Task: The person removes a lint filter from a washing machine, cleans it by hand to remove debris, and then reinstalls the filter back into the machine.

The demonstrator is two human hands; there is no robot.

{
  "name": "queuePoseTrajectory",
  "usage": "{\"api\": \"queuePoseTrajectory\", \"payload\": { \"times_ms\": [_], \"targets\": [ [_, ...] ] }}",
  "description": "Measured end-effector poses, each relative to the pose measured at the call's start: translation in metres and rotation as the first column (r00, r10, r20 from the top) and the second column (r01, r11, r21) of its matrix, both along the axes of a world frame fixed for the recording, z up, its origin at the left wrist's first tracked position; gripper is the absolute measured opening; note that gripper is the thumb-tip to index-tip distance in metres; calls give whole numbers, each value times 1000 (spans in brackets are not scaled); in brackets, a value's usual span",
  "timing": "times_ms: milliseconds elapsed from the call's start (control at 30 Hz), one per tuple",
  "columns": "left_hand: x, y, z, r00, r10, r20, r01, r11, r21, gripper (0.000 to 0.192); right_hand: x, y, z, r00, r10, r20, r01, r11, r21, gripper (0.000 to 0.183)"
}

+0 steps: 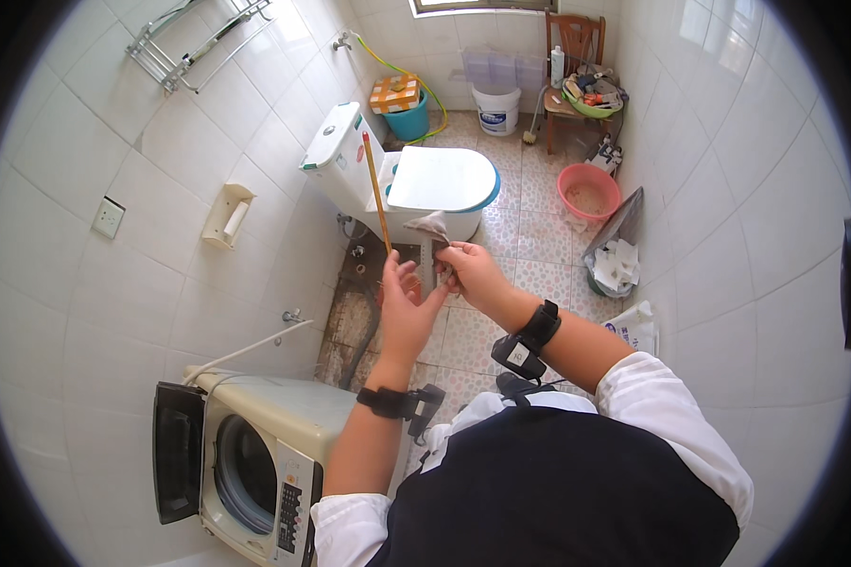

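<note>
Both my hands are raised in front of me, close together at the middle of the view. My right hand [476, 273] pinches a crumpled greyish-white cloth [431, 225] between thumb and fingers. The thumb of my left hand [405, 305] reaches to the lower end of that cloth, its other fingers apart. A long wooden stick with a reddish tip [377, 191] rises from behind my left fingertips towards the toilet tank; whether those fingers touch it cannot be told. Something orange-red, partly hidden, shows behind my left hand.
A toilet with closed lid [443, 178] stands ahead. At the lower left is a top-loading washing machine [312, 411], its dark lid raised. To the right are a pink basin [588, 191] and a waste bin with paper [615, 266]. A chair [574, 42] and white bucket [496, 110] stand by the far wall.
</note>
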State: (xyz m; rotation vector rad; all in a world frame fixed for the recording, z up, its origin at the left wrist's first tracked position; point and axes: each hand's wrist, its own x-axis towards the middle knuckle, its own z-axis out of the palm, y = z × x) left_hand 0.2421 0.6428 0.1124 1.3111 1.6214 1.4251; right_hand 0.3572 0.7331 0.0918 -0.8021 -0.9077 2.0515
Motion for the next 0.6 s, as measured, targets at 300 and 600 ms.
{"api": "queuePoseTrajectory", "payload": {
  "times_ms": [300,600],
  "targets": [
    [-12,1,-5,956,40,-291,-45,999,-11,32,3,2,-1,989,91,-115,-120,953,-280,9],
    [-15,1,3,785,91,-613,-19,992,123,41,1,3,-2,983,104,-149,-129,977,-172,18]
  ]
}}
